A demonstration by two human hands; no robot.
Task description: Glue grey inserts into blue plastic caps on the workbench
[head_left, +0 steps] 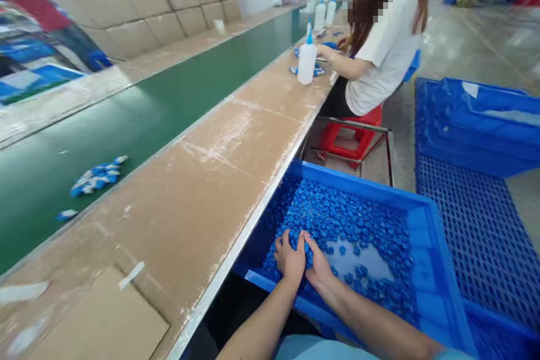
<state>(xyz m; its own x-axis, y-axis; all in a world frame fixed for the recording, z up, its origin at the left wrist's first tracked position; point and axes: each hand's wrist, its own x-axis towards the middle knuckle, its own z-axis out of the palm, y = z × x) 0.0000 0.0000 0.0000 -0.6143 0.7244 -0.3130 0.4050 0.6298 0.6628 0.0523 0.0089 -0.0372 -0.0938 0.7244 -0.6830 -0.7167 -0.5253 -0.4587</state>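
Both hands are down inside a blue plastic crate [434, 259] beside the table edge. The crate holds a thick layer of small blue plastic parts [337, 205], with a pale patch of its bottom showing. My left hand [291, 257] is curled around a clump of these parts near the crate's left side. Close against it, my right hand [317, 264] is cupped from the other side, fingertips almost meeting. Between the palms some blue parts show; the rest are hidden by the fingers.
A brown-covered table [236, 163] runs alongside a green conveyor belt [169, 101] carrying a cluster of blue-and-white pieces [99, 176]. A white bottle [307, 62] stands by a seated co-worker [379, 56] on a red stool [348, 143]. Stacked blue crates [485, 129] are at right.
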